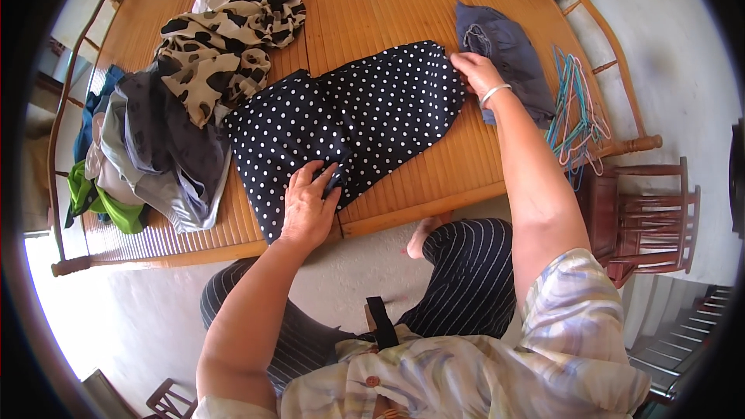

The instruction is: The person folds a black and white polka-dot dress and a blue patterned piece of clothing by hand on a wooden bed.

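A black garment with white polka dots [384, 102] lies folded on the bamboo-slat surface in front of me. My left hand [311, 201] rests palm down on its near-left part, fingers apart. At the garment's far-right edge, my right hand [480, 73] pinches the cloth between thumb and fingers; the fingertips are partly hidden. The right wrist wears a pale bangle [496, 93]. Just beyond that hand is a folded grey-blue garment [512, 58]. A cream cloth with black patches [215, 46] lies crumpled to the left, touching the dotted fabric.
The bamboo-slat bed [372, 6] has wooden end rails [617, 64] on both sides. Several plastic-coated hangers [576, 110] lie at its right edge. Grey garments [169, 128] and a green cloth [110, 203] are heaped at left. A dark red wooden chair [652, 215] stands at right.
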A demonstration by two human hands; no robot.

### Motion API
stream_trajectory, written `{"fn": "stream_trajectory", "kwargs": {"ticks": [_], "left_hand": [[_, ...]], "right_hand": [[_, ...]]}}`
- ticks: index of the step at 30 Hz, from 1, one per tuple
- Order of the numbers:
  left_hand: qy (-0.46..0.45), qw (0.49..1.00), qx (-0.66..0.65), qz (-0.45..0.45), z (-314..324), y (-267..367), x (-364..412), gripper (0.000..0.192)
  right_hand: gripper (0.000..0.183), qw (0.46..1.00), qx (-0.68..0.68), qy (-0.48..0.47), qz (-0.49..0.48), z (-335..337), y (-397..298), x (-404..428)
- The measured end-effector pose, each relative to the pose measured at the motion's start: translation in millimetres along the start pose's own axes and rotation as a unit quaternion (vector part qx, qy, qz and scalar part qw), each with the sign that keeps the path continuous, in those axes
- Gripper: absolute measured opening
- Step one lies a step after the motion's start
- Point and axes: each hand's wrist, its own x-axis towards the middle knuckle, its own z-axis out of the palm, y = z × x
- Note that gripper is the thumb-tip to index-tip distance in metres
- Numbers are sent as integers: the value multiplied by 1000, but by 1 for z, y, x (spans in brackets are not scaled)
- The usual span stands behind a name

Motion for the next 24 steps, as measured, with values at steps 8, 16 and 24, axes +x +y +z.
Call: {"fn": "stream_trajectory", "kwargs": {"ticks": [8, 16, 24], "left_hand": [[-8, 1000, -1, -20, 0, 1, 1, 36], [-11, 999, 8, -29, -1, 1, 0, 37], [-67, 997, -30, -20, -15, 4, 1, 59]], "right_hand": [[43, 969, -239, -59, 6, -14, -26, -4], [28, 915, -399, 44, -38, -16, -28, -7], [52, 892, -451, 26, -19, 21, -22, -13]]}}
